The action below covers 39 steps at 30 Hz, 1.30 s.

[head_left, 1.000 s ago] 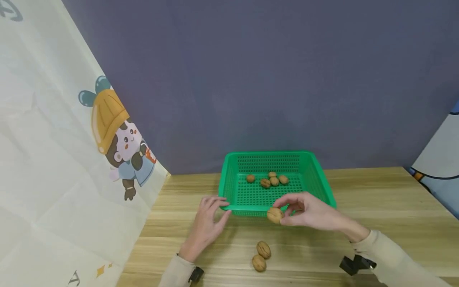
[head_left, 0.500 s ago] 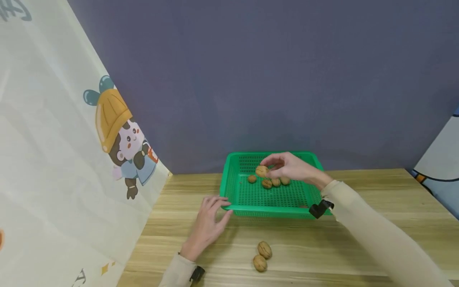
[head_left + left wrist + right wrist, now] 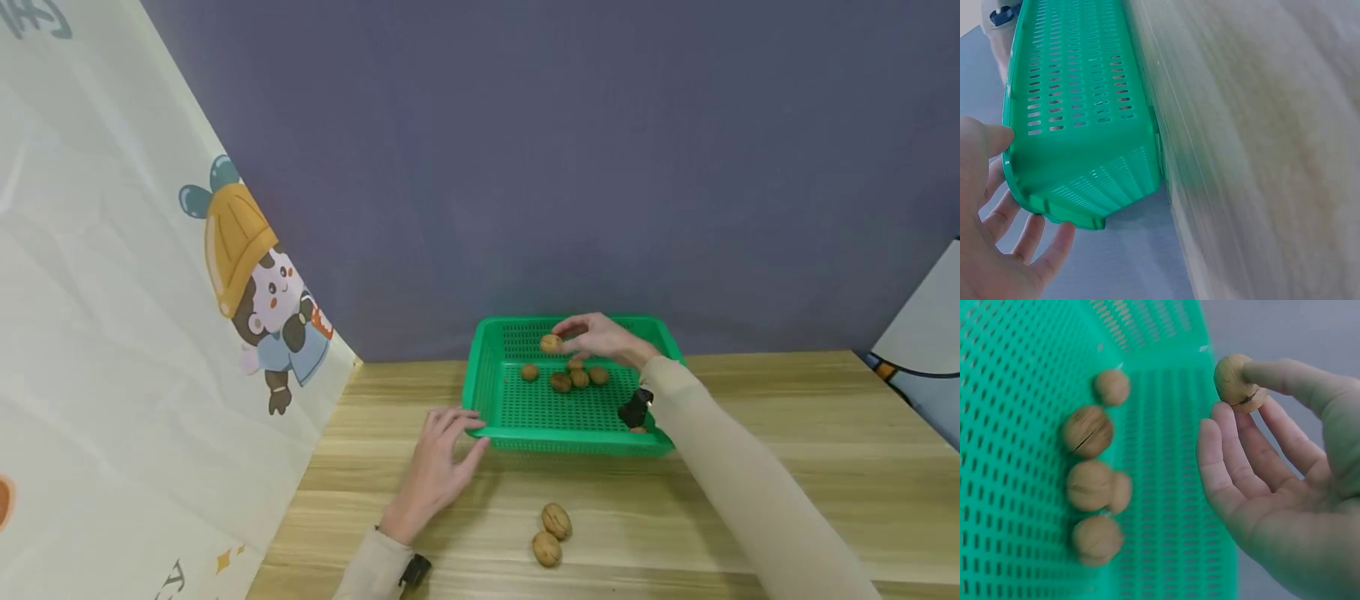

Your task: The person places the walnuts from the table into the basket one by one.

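A walnut (image 3: 551, 344) is pinched between the thumb and fingers of my right hand (image 3: 600, 336), raised over the back part of the green plastic basket (image 3: 570, 437). The right wrist view shows that walnut (image 3: 1235, 378) at the fingertips, apart from the others. Several walnuts (image 3: 560, 382) lie on the basket floor below, most of them bunched together. My left hand (image 3: 431, 475) rests its fingertips on the basket's front left corner, fingers spread and only lightly bent. In the left wrist view its thumb (image 3: 1000, 139) touches the rim.
Two walnuts (image 3: 551, 533) lie side by side on the wooden table (image 3: 637, 533), in front of the basket. A dark grey-blue panel (image 3: 555, 167) rises close behind the basket. On the left hangs a white printed sheet (image 3: 112, 333).
My right hand has carried its walnut from the basket's front rim back over the basket, and its forearm now crosses the right side. The left hand stays at the corner.
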Available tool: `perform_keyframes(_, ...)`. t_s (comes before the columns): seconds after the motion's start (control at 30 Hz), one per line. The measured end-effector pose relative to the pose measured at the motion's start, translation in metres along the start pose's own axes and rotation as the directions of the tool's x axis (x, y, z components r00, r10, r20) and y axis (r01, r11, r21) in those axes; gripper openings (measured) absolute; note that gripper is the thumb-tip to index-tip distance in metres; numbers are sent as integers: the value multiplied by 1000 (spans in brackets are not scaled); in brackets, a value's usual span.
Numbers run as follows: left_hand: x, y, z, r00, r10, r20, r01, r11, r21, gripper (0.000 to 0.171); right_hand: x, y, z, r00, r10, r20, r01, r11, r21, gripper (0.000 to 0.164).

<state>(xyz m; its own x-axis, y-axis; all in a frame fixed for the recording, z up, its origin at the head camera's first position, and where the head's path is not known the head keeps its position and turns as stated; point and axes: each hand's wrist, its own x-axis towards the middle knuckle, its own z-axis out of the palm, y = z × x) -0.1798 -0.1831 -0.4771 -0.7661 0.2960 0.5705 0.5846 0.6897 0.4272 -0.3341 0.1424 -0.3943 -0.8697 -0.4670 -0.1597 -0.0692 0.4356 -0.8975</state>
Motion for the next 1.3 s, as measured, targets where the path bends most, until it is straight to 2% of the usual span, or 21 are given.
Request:
perform_keyframes(0.17, 3, 0, 2, 1000, 5, -19, -4, 1000, 17, 23, 14, 19, -6, 999, 49, 5, -49, 997, -57, 51)
perform_keyframes(0.3, 6, 1, 4, 1000, -13, -5, 13, 1000, 14, 22, 20, 26, -9, 998, 61, -14, -62, 995, -77, 51)
perform_keyframes(0.47, 7, 2, 6, 1000, -24, 10, 24, 1000, 8, 23, 19, 32, -7, 998, 46, -47, -50, 995, -88, 51)
perform_keyframes(0.6, 7, 2, 7, 1000, -26, 17, 26, 1000, 12, 23, 17, 37, -7, 994, 63, -91, -71, 993, -94, 50)
perform_keyframes(0.93, 6, 1, 7, 999, -42, 7, 42, 999, 5, 22, 19, 42, -8, 993, 62, -96, -72, 992, -104, 50)
perform_keyframes(1.13, 6, 1, 7, 999, -40, 5, 40, 999, 9, 21, 13, 36, -12, 996, 29, -88, -45, 983, -179, 48)
perform_keyframes(1.3, 7, 1, 6, 999, -35, 1, 35, 999, 14, 21, 3, 12, -15, 997, -52, -65, 33, 965, -262, 47)
